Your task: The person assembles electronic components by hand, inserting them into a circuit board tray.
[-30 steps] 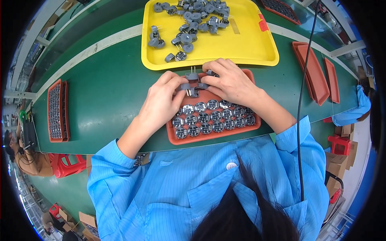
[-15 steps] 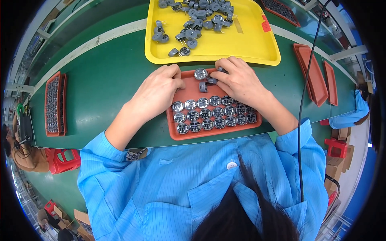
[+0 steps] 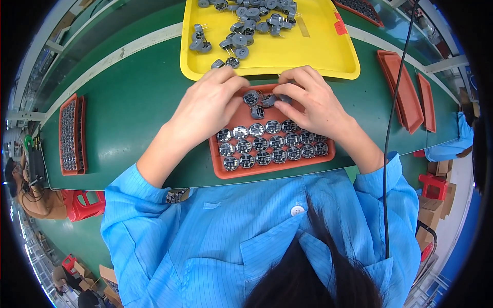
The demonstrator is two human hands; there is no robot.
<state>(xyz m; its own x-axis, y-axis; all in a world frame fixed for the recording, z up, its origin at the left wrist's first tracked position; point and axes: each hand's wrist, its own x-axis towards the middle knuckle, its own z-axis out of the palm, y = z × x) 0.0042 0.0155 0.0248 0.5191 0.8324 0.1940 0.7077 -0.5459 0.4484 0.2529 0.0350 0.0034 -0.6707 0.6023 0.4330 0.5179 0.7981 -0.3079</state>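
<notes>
A red-brown tray [image 3: 220,165] lies in front of me. Its near half holds rows of round electronic parts [image 3: 262,143], circuit side up. At its far end sit a few loose round grey parts [image 3: 257,112]. My left hand [image 3: 211,100], slightly blurred, hovers over the tray's far left corner, its bent fingers apart from the thumb, beside one loose part [image 3: 250,97]. My right hand [image 3: 312,100] reaches over the far right side. Its thumb and fingers close on a grey round part, mostly hidden, against another grey part [image 3: 268,100].
Beyond stands a yellow tray [image 3: 328,60] with a heap of grey parts with pins [image 3: 239,40]. Stacked filled trays [image 3: 82,134] lie at the left, red-brown trays [image 3: 405,95] at the right. A black cable [image 3: 393,110] hangs down on the right. Other people sit at both sides.
My left hand has moved up and right, its fingertips lifting from the tray's left edge. The loose grey parts have shifted slightly and turned. My right hand stays near the same place.
</notes>
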